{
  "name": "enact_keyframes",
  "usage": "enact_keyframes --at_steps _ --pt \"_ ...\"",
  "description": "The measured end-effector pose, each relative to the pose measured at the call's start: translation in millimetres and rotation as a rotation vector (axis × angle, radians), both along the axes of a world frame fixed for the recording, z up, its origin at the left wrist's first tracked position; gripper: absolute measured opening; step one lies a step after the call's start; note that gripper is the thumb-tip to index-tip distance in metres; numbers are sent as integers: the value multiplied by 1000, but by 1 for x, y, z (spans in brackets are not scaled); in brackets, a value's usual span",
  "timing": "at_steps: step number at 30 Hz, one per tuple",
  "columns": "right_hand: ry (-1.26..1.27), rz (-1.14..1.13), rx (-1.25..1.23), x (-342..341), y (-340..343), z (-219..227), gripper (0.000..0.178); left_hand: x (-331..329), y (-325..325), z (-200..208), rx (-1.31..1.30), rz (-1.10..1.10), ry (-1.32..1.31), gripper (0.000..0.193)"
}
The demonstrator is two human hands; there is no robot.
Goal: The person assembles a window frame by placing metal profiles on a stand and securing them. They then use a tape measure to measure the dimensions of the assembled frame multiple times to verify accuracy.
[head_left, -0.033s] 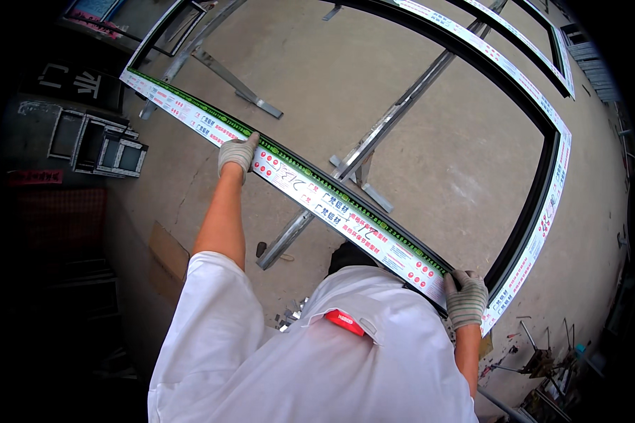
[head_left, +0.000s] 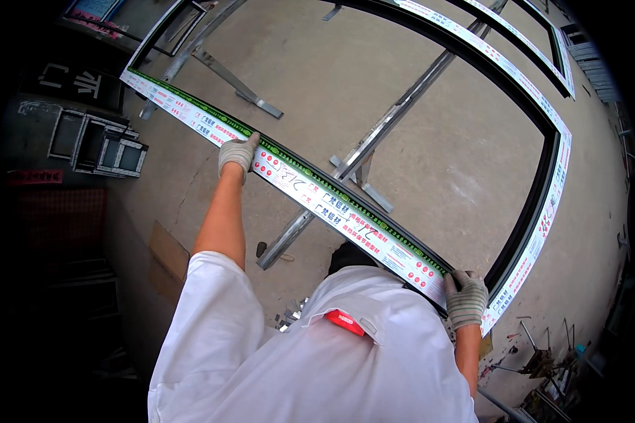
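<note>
A green measuring tape [head_left: 307,171] lies stretched along the near side of a large window frame [head_left: 289,182], whose black profile is covered with white printed film. My left hand [head_left: 238,154], in a pale knitted glove, is closed over that near profile, with its fingers across the tape. At the frame's near right corner, my gloved right hand [head_left: 466,299] grips the tape measure against the profile. The tape's case is not plainly visible there. Dark handwritten marks show on the film between my hands. Towards the far left corner, the tape lies along the profile's inner edge.
Metal support bars [head_left: 395,116] run beneath the frame. Small frame samples [head_left: 102,144] stand at the left, near a flat piece of cardboard [head_left: 168,257] on the floor. Tools and metal parts [head_left: 540,359] lie at lower right. Another film-covered frame section [head_left: 536,42] extends at far right.
</note>
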State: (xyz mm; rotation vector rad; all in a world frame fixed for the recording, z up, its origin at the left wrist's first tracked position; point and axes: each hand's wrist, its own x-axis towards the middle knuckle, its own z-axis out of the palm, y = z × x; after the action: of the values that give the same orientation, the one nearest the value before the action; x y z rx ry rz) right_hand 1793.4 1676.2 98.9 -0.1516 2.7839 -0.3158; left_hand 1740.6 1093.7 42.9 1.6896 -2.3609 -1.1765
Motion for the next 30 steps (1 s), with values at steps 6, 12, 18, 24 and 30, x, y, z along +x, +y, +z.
enact_keyframes --at_steps 6,12,18,24,30 --pt "5 9 -1 0 1 -2 21 -1 0 1 -9 1 -18 51" --pt "-12 8 2 -2 3 -1 21 -2 -1 0 -15 -12 -36 49" --pt "-22 -10 6 -3 0 2 21 -1 0 3 -10 -5 -65 51" --pt "-2 10 6 -1 4 -5 23 -3 -5 -4 -19 14 -82 52" --pt "-9 29 -9 0 1 -1 22 5 -18 -11 -71 -1 -115 55"
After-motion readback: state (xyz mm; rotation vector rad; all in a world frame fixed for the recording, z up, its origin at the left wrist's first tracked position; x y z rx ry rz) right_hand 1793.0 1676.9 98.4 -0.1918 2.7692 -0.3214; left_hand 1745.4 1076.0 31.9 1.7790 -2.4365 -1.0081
